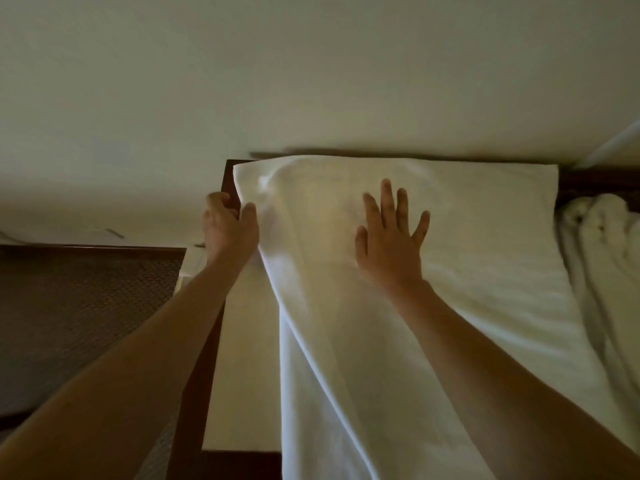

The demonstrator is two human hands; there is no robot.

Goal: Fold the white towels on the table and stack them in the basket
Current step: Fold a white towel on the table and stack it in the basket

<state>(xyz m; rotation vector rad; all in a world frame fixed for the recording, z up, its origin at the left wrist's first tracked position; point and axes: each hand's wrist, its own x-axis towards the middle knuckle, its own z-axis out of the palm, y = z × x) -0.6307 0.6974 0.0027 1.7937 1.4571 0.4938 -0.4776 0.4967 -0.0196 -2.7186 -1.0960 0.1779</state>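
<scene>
A large white towel (485, 230) lies spread over the dark wooden table (194, 393), its near part hanging toward me. My left hand (230, 226) grips the towel's left edge near the far left corner, thumb and fingers curled around the fold. My right hand (391, 233) lies flat on the towel's middle, fingers spread and straight, pressing the cloth down. A bunched pile of white towels (602, 258) sits at the right edge of the table. No basket can be made out with certainty.
A dark woven brown surface with a wooden frame (79, 306) lies low on the left. A pale wall (311, 71) rises right behind the table. A light panel (246, 358) shows between the table edge and the hanging towel.
</scene>
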